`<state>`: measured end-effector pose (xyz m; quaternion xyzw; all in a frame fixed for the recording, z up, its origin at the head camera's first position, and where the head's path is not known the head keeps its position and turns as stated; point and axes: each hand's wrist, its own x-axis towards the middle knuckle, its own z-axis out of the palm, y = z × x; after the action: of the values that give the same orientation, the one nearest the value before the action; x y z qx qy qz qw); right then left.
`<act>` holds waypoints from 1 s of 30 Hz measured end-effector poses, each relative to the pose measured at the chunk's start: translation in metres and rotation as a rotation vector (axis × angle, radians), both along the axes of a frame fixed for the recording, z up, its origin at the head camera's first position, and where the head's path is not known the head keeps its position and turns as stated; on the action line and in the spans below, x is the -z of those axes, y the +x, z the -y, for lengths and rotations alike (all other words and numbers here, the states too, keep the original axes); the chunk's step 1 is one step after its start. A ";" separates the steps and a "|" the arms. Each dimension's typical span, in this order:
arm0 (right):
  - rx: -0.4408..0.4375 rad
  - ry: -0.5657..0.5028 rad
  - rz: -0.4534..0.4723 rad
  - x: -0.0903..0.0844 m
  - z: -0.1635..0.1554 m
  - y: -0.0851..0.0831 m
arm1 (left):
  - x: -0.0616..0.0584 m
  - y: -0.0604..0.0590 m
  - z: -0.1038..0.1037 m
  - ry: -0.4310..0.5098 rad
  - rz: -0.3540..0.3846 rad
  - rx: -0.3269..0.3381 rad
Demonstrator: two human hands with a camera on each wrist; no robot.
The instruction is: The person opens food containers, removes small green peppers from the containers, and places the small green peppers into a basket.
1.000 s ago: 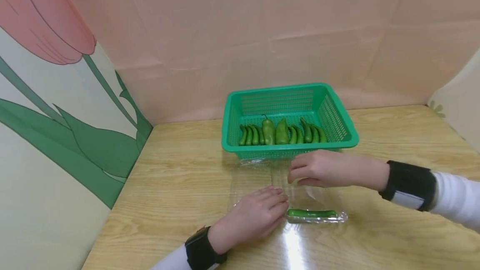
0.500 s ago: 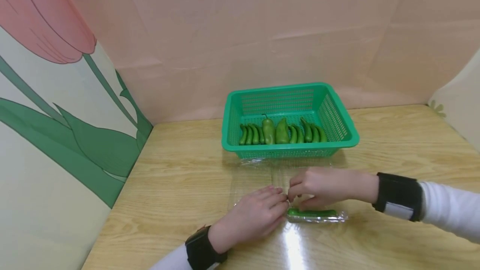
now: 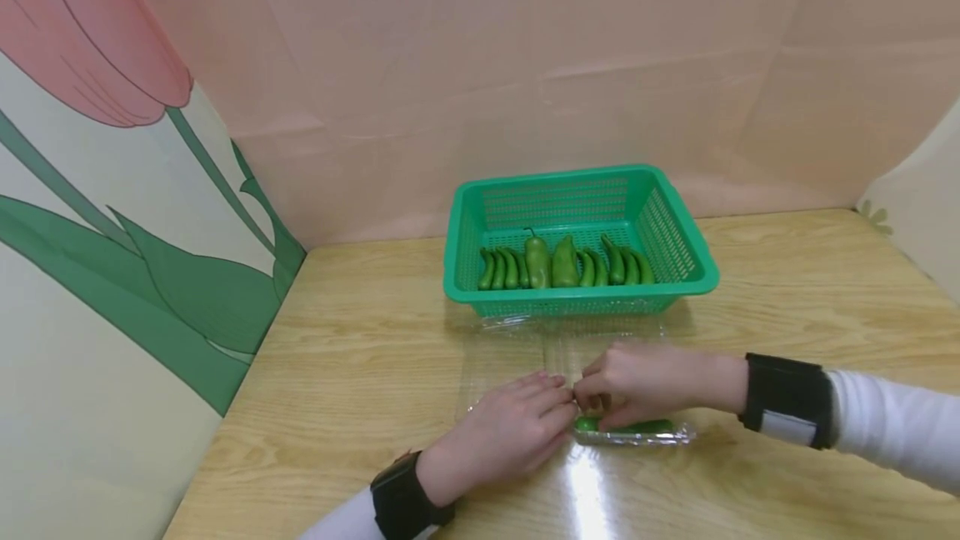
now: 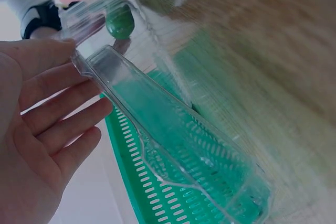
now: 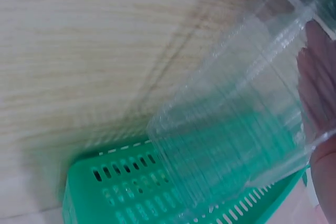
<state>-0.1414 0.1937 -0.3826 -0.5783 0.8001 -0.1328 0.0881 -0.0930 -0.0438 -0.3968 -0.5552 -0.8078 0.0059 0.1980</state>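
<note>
A clear plastic container (image 3: 491,357) lies on the table, a ridge running down its middle. One slim green pepper (image 3: 652,427) lies crosswise along the near edge of its right part; the rounded end of that pepper (image 4: 119,22) shows through the plastic in the left wrist view. My left hand (image 3: 510,432) rests at the container's near side, its fingers extended against the plastic rim. Over the pepper, my right hand (image 3: 633,386) points down with bent fingers, the thumb overlapping the pepper and the index finger close to my left fingertips.
Behind the container stands a green basket (image 3: 585,293) with several green peppers (image 3: 537,261) in a row, some slim, two broader. A pink cloth (image 3: 600,82) hangs behind the table, and a tulip-printed panel (image 3: 90,290) borders its left side.
My right hand has come down and toward me, from above the container's middle to the pepper at the near edge. My left hand and the basket have stayed put.
</note>
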 end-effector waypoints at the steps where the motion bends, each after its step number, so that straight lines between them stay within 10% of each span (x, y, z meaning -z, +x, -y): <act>1: 0.009 0.003 0.013 0.000 0.000 0.001 | 0.000 0.000 0.000 0.000 -0.001 0.001; 12: 0.075 -0.061 0.199 0.003 0.002 0.005 | -0.002 0.000 -0.001 0.018 -0.008 0.016; 30: 0.086 -0.070 0.078 0.005 -0.003 -0.005 | -0.002 -0.001 0.000 0.017 -0.006 0.015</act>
<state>-0.1468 0.1963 -0.3879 -0.5406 0.8150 -0.1866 0.0930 -0.0935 -0.0437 -0.3953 -0.5596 -0.8030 -0.0008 0.2050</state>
